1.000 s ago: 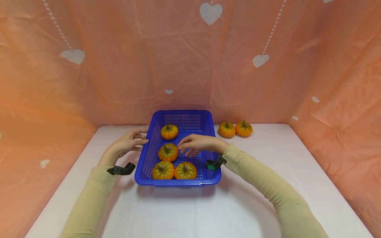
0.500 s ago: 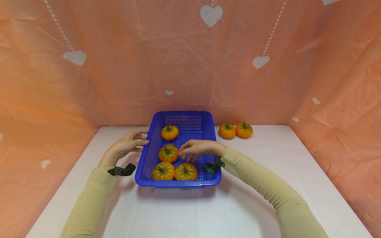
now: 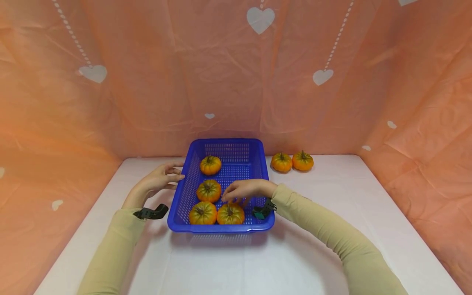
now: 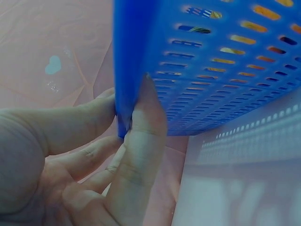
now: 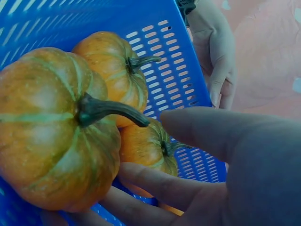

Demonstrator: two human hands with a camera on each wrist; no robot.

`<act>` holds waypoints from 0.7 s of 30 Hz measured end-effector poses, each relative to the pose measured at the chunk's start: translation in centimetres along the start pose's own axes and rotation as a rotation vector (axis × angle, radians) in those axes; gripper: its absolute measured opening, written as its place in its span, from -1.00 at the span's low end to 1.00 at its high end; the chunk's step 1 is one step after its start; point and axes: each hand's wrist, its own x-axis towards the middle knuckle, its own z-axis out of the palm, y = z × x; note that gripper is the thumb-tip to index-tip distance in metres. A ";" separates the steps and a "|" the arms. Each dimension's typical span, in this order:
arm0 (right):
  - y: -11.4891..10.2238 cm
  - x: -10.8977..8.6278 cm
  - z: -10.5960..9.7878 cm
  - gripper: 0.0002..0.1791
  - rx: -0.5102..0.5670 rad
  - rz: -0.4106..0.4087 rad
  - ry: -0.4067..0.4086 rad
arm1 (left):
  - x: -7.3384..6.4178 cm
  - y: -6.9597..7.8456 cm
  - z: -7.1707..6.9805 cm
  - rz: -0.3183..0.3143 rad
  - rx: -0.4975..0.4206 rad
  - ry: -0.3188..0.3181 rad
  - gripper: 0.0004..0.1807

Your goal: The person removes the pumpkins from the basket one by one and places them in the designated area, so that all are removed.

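Observation:
A blue plastic basket (image 3: 221, 229) stands on the white table with several small orange pumpkins inside. My left hand (image 3: 156, 180) is at its left side; in the left wrist view the thumb and fingers pinch the rim. Inside the basket, my right hand (image 3: 247, 189) hovers over the near right pumpkin (image 3: 230, 214). In the right wrist view, the thumb is apart from this pumpkin (image 5: 51, 132) and the fingers reach along its side; contact is unclear. The near left pumpkin (image 3: 203, 213), a middle pumpkin (image 3: 208, 191) and a far pumpkin (image 3: 210, 165) line the left side.
Two more pumpkins, one (image 3: 282, 162) beside the other (image 3: 303, 161), sit on the table (image 3: 236, 266) to the right of the basket, near the back edge. An orange curtain (image 3: 155, 82) with white hearts encloses the back and both sides.
My right hand has moved nearer and lower, from beside the middle pumpkin to over the near right one. The left hand and the pumpkins have stayed in place.

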 end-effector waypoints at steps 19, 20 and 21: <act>0.2 -0.2 -0.4 -0.65 0.032 -0.027 -0.058 | 0.2 -0.2 -0.1 0.012 -0.002 -0.011 -0.32; 0.2 -0.2 -0.4 -0.66 0.028 -0.032 -0.064 | 0.2 -0.2 -0.1 0.013 0.000 -0.013 -0.32; 0.2 -0.2 -0.5 -0.67 0.024 -0.035 -0.069 | 0.2 -0.2 -0.1 0.010 -0.002 -0.013 -0.32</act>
